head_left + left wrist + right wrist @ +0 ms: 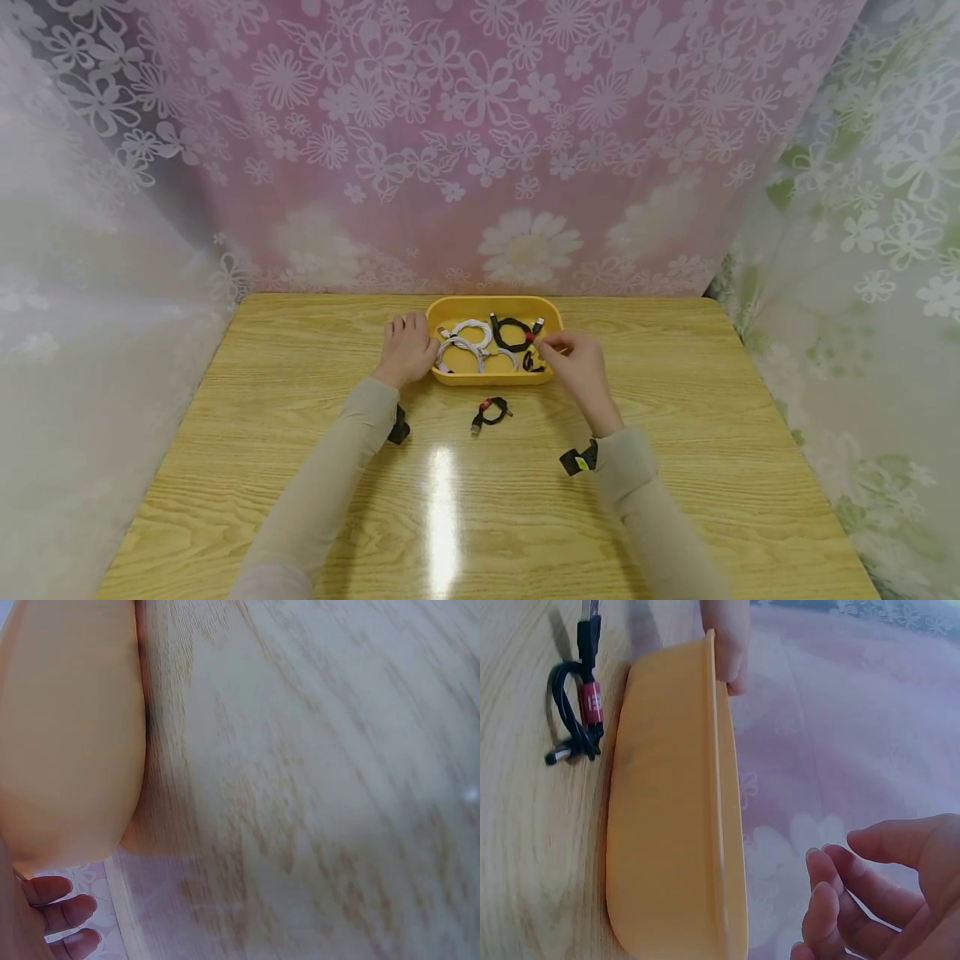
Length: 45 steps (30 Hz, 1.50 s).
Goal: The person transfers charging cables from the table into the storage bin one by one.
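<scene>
A yellow tray (491, 379) with coiled cables stands near the table's far edge. My left hand (407, 346) grips its left end, thumb at the rim; fingertips (75, 909) show in the left wrist view. My right hand (579, 367) hovers over the right end, fingers loosely bent near a small black cable (528, 362) with a yellow tie. Nothing shows between those fingers (877, 896) in the right wrist view. Also inside are a white cable (480, 325), another pale cable (442, 348) and a black USB cable (504, 343) with a red tie.
A short black USB cable (501, 402) with a red tie lies on the wooden table (300, 433) in front of the tray. Floral curtains (480, 208) hang behind the table and at both sides.
</scene>
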Each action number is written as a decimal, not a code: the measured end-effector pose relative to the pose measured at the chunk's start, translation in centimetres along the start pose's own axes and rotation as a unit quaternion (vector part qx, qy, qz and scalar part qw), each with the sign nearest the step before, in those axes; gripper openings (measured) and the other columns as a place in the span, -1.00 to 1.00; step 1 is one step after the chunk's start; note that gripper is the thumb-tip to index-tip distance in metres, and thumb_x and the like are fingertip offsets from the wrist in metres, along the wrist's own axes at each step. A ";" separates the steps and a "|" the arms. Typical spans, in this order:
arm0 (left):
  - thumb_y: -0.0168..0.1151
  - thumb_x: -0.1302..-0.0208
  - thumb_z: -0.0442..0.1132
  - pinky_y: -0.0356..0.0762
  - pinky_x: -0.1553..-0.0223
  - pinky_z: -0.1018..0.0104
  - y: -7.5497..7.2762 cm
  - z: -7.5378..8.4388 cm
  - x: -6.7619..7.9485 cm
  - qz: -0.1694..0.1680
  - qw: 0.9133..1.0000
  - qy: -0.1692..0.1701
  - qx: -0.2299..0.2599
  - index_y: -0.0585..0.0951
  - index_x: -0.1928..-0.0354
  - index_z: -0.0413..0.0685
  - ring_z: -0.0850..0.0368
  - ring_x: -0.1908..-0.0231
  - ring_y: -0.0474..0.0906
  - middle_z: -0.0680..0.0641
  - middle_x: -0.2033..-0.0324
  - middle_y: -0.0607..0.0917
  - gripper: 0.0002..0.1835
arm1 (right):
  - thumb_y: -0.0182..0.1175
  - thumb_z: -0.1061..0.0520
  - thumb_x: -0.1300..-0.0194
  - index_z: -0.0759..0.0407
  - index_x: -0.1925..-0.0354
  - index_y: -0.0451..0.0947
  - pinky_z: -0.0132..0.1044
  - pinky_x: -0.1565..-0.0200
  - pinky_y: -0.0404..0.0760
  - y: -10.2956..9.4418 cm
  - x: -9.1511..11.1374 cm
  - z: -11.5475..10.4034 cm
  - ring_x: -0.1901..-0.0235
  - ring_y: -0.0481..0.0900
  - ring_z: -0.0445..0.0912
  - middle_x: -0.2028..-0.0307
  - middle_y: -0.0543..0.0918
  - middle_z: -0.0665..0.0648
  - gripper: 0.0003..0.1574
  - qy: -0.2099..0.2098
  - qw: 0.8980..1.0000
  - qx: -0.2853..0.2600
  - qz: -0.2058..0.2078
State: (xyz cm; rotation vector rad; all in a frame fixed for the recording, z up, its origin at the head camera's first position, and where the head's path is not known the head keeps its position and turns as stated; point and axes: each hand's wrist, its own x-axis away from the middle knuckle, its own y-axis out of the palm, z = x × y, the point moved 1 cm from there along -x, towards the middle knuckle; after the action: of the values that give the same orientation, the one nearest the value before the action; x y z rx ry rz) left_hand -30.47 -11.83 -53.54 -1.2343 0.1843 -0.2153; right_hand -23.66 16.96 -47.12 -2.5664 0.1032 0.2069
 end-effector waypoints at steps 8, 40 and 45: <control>-0.27 -0.50 -0.15 0.04 0.05 -0.03 0.0 0.0 0.0 -0.006 1.000 -0.002 -0.003 0.28 0.09 -0.20 -0.20 0.10 0.13 -0.23 0.11 0.30 -0.76 | 0.30 0.14 -0.28 0.28 0.28 0.74 -0.31 0.45 0.50 1.0 2.2 0.3 0.44 0.58 -0.08 0.40 0.72 0.15 -0.80 0.025 0.999 -0.034 -0.003; -0.21 -0.49 -0.19 0.01 0.13 0.03 0.1 -0.1 0.0 0.014 1.000 0.013 -0.015 0.25 0.22 -0.16 -0.16 0.18 0.10 -0.19 0.22 0.26 -0.82 | 0.42 0.18 -0.08 0.28 0.22 0.72 -0.27 0.34 0.46 8.8 5.9 3.8 0.35 0.56 -0.08 0.33 0.70 0.13 -0.73 0.100 0.995 0.012 -0.024; -0.23 -0.48 -0.19 0.00 0.14 0.03 0.1 -0.1 0.0 0.012 1.000 0.013 -0.013 0.24 0.24 -0.16 -0.16 0.20 0.09 -0.19 0.23 0.25 -0.83 | 0.42 0.14 -0.07 0.23 0.23 0.74 -0.20 0.30 0.45 8.9 6.0 3.9 0.34 0.57 -0.06 0.35 0.71 0.10 -0.74 0.092 0.995 0.034 -0.015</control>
State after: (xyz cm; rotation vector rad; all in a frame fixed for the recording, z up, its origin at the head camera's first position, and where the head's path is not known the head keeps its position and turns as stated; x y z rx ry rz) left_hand -30.46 -11.85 -53.69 -1.2554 0.2254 -0.2080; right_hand -19.31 11.34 -56.08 -2.5121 0.1378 -0.0456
